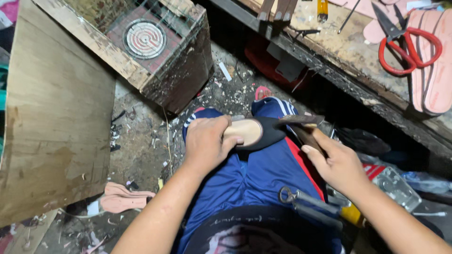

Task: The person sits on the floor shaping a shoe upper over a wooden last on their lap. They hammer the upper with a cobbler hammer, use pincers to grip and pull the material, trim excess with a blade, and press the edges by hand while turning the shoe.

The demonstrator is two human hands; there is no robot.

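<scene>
Down low, left hand (207,141) clasping shoe (256,133), right hand (336,162) gripping hammer (303,126)

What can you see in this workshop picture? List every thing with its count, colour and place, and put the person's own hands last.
shoe: one, black with tan insole, on the lap
hammer: one, dark brown, head at the shoe's toe
scissors: one pair, red handles, on the bench top right
insoles: a few, pink, on the bench beside the scissors
electric coil stove: one, red with pale coil, in a wooden box top left
wooden board: one, tan, left
pliers: one, dark metal, by the right thigh
left hand: grips the shoe
right hand: holds the hammer
</scene>
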